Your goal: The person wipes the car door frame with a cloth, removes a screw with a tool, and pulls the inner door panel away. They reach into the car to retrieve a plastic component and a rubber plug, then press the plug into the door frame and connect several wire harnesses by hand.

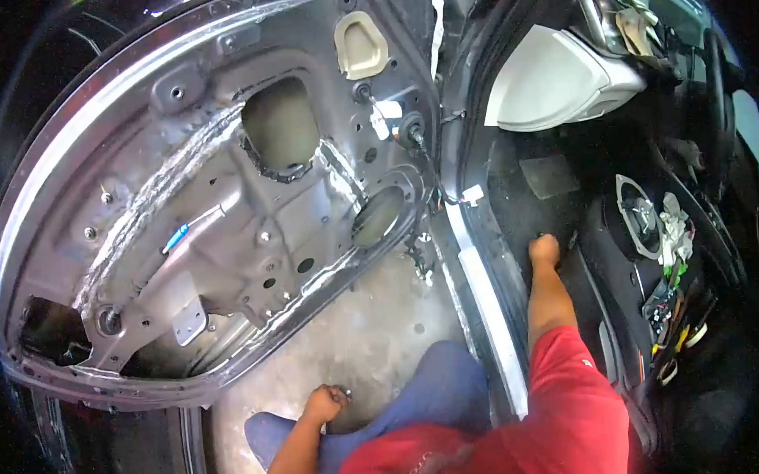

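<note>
My left hand (326,404) is curled closed above my thigh, below the stripped car door (217,202). Something small and dark shows at its fingertips, too small to name. Inside the car, my right hand (544,249) is closed in a fist low over the dark floor (514,206), just past the door sill (489,317). Whatever its fingers hold, if anything, is hidden. A blue-handled screwdriver (178,237) rests against the door's bare metal panel. Old whitish sealant (153,192) runs in streaks across that panel.
A white seat-like panel (551,81) stands inside the car. At the right, a dark door trim panel (601,270) lies beside a speaker ring (639,217), crumpled white material (674,228) and several tools (676,326). A white wiring connector (472,196) hangs near the sill.
</note>
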Demonstrator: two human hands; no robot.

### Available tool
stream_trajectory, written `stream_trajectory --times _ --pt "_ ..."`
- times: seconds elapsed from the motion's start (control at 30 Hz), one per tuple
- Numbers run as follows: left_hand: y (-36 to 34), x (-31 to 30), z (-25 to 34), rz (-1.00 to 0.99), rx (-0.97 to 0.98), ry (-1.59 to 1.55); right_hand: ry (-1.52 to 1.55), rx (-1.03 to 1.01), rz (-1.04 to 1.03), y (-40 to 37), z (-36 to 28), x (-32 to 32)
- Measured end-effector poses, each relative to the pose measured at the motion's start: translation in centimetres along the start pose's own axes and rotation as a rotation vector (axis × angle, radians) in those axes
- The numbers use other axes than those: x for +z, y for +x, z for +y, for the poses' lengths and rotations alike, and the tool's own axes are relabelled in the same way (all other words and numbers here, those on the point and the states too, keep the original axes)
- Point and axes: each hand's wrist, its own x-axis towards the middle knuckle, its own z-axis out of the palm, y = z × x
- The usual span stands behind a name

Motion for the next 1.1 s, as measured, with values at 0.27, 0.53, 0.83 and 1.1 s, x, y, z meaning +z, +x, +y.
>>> stream_trajectory --times 0.27,0.53,0.83,1.1 --pt "-0.7 -0.3 -0.5 -0.145 -0.065 -0.095 0.016 -0.037 0.2 -0.3 0.4 1.3" --pt "0.1 1.3 -1.0 0.042 -0.012 -0.091 0.196 -0.135 0.32 0.1 0.3 2.1" --pt "0.3 0.1 1.2 -0.075 0.081 -0.095 1.538 -0.422 -0.435 -24.8 -13.0 -7.0" --pt "0.4 0.6 0.8 0.005 -0.02 -0.126 1.904 -0.44 -0.834 -29.0 -29.3 -3.0"
